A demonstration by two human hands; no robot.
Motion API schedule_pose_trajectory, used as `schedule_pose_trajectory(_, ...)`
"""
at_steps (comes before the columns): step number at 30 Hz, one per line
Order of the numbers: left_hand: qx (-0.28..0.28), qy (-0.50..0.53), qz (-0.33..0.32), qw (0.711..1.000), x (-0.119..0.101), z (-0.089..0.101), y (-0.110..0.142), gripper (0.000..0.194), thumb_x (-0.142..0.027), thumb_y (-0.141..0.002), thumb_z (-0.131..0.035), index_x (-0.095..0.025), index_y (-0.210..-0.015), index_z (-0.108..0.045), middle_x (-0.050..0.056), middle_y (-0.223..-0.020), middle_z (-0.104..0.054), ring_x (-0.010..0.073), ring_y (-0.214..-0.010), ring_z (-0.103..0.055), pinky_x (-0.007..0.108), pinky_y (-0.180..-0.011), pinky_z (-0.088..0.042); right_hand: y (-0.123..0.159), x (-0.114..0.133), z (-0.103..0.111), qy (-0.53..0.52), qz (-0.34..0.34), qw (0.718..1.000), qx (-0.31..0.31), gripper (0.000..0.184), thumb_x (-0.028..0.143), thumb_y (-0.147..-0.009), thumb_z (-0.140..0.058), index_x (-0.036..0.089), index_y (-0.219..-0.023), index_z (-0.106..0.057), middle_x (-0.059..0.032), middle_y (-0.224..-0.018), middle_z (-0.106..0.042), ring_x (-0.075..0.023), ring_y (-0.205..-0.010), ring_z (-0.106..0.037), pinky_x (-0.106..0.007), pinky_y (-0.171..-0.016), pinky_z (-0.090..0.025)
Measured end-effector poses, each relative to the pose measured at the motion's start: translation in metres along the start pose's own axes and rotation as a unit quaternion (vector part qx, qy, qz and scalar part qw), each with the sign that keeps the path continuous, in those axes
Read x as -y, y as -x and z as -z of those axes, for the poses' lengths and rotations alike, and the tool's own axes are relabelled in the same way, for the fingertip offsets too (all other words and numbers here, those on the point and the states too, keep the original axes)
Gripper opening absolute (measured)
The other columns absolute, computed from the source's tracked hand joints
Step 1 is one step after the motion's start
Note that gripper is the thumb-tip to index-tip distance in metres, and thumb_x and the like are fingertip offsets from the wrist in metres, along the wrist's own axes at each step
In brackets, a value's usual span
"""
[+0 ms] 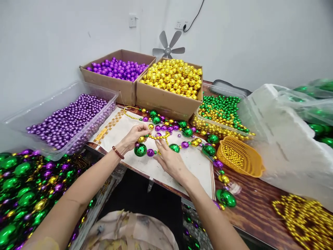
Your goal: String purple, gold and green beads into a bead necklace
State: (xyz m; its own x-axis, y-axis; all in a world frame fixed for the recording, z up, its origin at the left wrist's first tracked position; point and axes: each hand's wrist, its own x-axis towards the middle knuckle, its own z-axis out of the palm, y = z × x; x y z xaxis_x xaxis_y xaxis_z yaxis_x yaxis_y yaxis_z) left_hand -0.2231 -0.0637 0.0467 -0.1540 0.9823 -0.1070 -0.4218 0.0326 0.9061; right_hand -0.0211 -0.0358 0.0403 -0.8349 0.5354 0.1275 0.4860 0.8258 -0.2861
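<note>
My left hand [136, 136], a bracelet of dark red beads at its wrist, pinches the end of a bead garland beside a gold bead [151, 127]. A big green ball [140, 149] and a purple bead [150, 152] hang just below its fingers. My right hand [170, 159] rests low over the white cloth [145, 170], fingers stretched and apart. Its fingertips reach a strand of small gold beads [154, 136]; whether they press on it I cannot tell. More of the green, purple and gold garland [187, 132] lies curved behind both hands and runs down the right side.
Cardboard boxes hold purple balls [119, 69] and gold balls [174, 78] at the back. Clear tubs carry small purple beads [70, 121] and green and gold beads [221, 111]. An orange basket [256, 168], gold strands [304, 215] and a white foam box [291, 139] stand right.
</note>
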Motion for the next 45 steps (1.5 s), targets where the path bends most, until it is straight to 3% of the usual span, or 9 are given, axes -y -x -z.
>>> schedule_pose_trajectory(5, 0.040, 0.030, 0.020, 0.999, -0.005, -0.003, 0.009, 0.039, -0.033, -0.064, -0.088, -0.014, -0.073, -0.056, -0.001, -0.073, -0.059, 0.0027, -0.051, -0.048, 0.016, -0.047, -0.035, 0.014, 0.001, -0.034, 0.047, 0.023, 0.997, -0.059, 0.064, 0.017, -0.092, -0.056, 0.013, -0.154, -0.038, -0.0207, -0.160, -0.037, -0.0361, -0.136, -0.053, -0.044, -0.089, -0.062)
schedule_pose_trajectory(9, 0.072, 0.040, 0.056, 0.995, -0.005, -0.001, 0.011, 0.036, -0.031, -0.065, -0.088, -0.013, -0.074, -0.057, 0.000, -0.077, -0.060, 0.0039, -0.056, -0.049, 0.017, -0.051, -0.039, 0.034, -0.007, -0.041, -0.106, 0.018, 0.990, -0.095, 0.057, 0.022, -0.095, -0.054, 0.017, -0.151, -0.044, -0.0199, -0.158, -0.041, -0.0347, -0.134, -0.055, -0.046, -0.091, -0.061)
schedule_pose_trajectory(15, 0.047, -0.003, 0.031, 0.998, -0.005, 0.005, 0.011, 0.034, -0.032, -0.069, -0.085, -0.014, -0.074, -0.057, -0.001, -0.075, -0.059, 0.0038, -0.056, -0.047, 0.017, -0.050, -0.036, 0.046, -0.031, -0.012, -0.378, -0.218, 0.858, -0.272, 0.028, 0.042, -0.097, -0.057, 0.019, -0.104, -0.073, -0.0113, -0.101, -0.073, -0.0214, -0.072, -0.072, -0.032, -0.056, -0.057)
schedule_pose_trajectory(18, 0.043, -0.060, 0.020, 0.997, -0.004, 0.003, 0.012, 0.032, -0.034, -0.072, -0.083, -0.014, -0.074, -0.057, -0.001, -0.073, -0.058, 0.0047, -0.058, -0.048, 0.018, -0.051, -0.035, 0.031, -0.034, 0.014, -0.277, -0.187, 0.888, -0.316, 0.023, 0.039, -0.093, -0.062, 0.022, -0.105, -0.073, -0.0101, -0.106, -0.073, -0.0247, -0.095, -0.071, -0.041, -0.082, -0.058)
schedule_pose_trajectory(21, 0.043, -0.086, 0.005, 0.995, -0.002, -0.001, 0.015, 0.033, -0.036, -0.072, -0.082, -0.015, -0.074, -0.057, -0.002, -0.070, -0.057, 0.0050, -0.057, -0.046, 0.019, -0.052, -0.034, -0.001, -0.026, 0.031, -0.223, -0.055, 0.944, -0.237, 0.027, 0.036, -0.092, -0.063, 0.024, -0.113, -0.073, -0.0098, -0.127, -0.069, -0.0272, -0.120, -0.062, -0.048, -0.105, -0.047)
schedule_pose_trajectory(27, 0.030, -0.121, -0.033, 0.992, 0.000, 0.000, 0.022, 0.035, -0.043, -0.074, -0.080, -0.015, -0.075, -0.058, -0.003, -0.066, -0.055, 0.0053, -0.054, -0.041, 0.021, -0.051, -0.030, -0.054, -0.014, 0.017, -0.343, -0.023, 0.939, -0.010, 0.025, 0.033, -0.092, -0.056, 0.020, -0.092, -0.078, -0.0037, -0.083, -0.076, -0.0186, -0.076, -0.069, -0.031, -0.072, -0.053)
schedule_pose_trajectory(33, -0.025, -0.098, -0.046, 0.994, 0.011, 0.011, 0.022, 0.037, -0.044, -0.073, -0.081, -0.015, -0.076, -0.059, -0.001, -0.075, -0.062, 0.0071, -0.062, -0.050, 0.020, -0.057, -0.037, -0.048, -0.017, -0.024, -0.468, -0.123, 0.870, -0.091, 0.023, 0.039, -0.082, -0.063, 0.019, -0.074, -0.072, -0.0012, -0.070, -0.071, -0.0173, -0.068, -0.063, -0.027, -0.064, -0.048)
schedule_pose_trajectory(39, -0.015, -0.072, -0.058, 0.996, 0.019, 0.022, 0.015, 0.034, -0.043, -0.076, -0.080, -0.016, -0.081, -0.060, 0.004, -0.082, -0.072, 0.0132, -0.082, -0.067, 0.023, -0.075, -0.047, -0.039, -0.010, -0.057, -0.373, -0.156, 0.906, -0.129, 0.026, 0.033, -0.088, -0.053, 0.020, -0.079, -0.074, -0.0024, -0.071, -0.072, -0.0191, -0.066, -0.065, -0.028, -0.060, -0.047)
schedule_pose_trajectory(45, 0.012, -0.068, 0.019, 0.997, 0.011, 0.034, 0.002, 0.035, -0.034, -0.069, -0.085, -0.014, -0.080, -0.059, -0.002, -0.066, -0.064, 0.0119, -0.065, -0.067, 0.026, -0.073, -0.052, -0.041, -0.032, -0.052, -0.231, -0.119, 0.957, -0.130, 0.026, 0.031, -0.093, -0.053, 0.024, -0.085, -0.077, -0.0032, -0.082, -0.075, -0.0197, -0.075, -0.068, -0.028, -0.065, -0.047)
